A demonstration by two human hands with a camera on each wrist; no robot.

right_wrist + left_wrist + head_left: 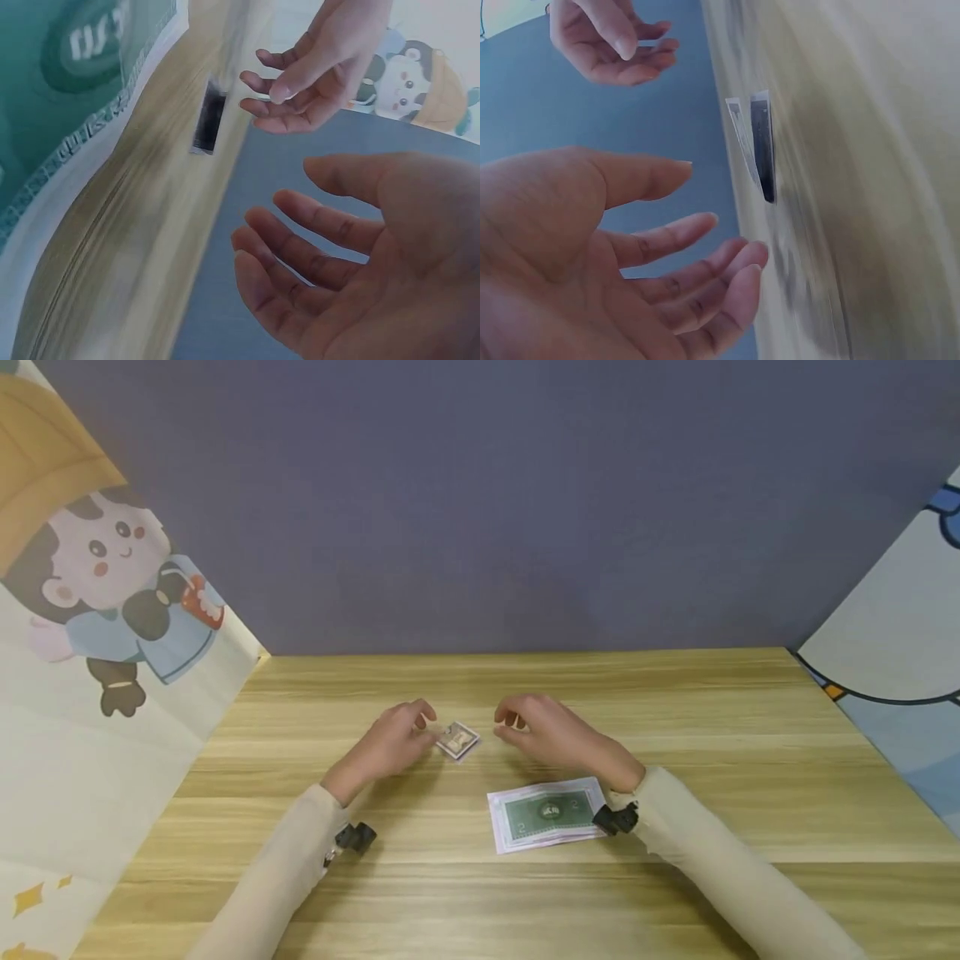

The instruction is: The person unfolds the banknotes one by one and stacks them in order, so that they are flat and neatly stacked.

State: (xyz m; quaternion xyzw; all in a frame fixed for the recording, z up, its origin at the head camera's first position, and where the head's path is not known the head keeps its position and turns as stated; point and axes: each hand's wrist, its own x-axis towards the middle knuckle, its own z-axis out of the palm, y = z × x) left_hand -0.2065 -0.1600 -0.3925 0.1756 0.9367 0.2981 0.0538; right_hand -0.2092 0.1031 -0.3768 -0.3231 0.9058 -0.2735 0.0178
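A small folded paper square (458, 740), brown and white on top, lies on the table between the two hands. Seen edge-on from the left wrist, the folded paper (762, 150) has one flap lifted slightly away from the rest. My left hand (392, 742) is just left of it, fingers loosely bent and holding nothing. On the other side, a small gap from the paper, my right hand (553, 732) hovers with bent, spread fingers and an empty palm. Below the right wrist lies a green play banknote (550, 811) with a white border, marked with a 2.
The wooden table (420, 893) ends at a dark blue-grey wall panel (480, 510). A cartoon-printed sheet (112, 577) stands along the left side, and another printed sheet (885, 610) along the right. Dark wrist cameras sit by both cream sleeves; the right one overlaps the banknote's edge in the head view.
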